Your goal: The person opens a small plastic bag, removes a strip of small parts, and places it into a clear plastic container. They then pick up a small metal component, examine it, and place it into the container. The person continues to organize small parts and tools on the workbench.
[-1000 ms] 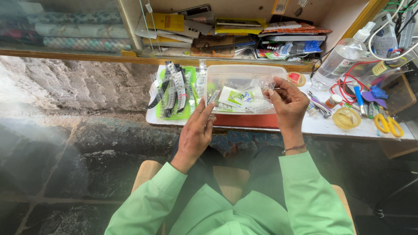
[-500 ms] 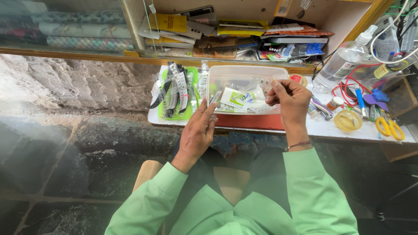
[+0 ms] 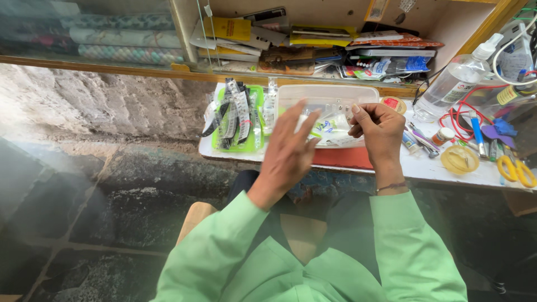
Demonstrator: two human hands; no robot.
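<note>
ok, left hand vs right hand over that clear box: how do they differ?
The left hand is spread flat, fingers splayed and motion-blurred; the right hand is curled, fingertips pinched together, and sharp. The left hand holds nothing visible, while the right hand seems to pinch something too small to identify. The left hand sits nearer the green tray; the right nearer the small round tin. Both hover over the clear plastic box and wear green sleeves.

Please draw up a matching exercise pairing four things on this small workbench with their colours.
Things:
1. tray
2. scissors
3. spray bottle
4. sleeve

Colours:
A. yellow handles
B. clear with a white nozzle
C. bright green, holding packets
D. pale green

Pairs: 1-C, 2-A, 3-B, 4-D
</note>
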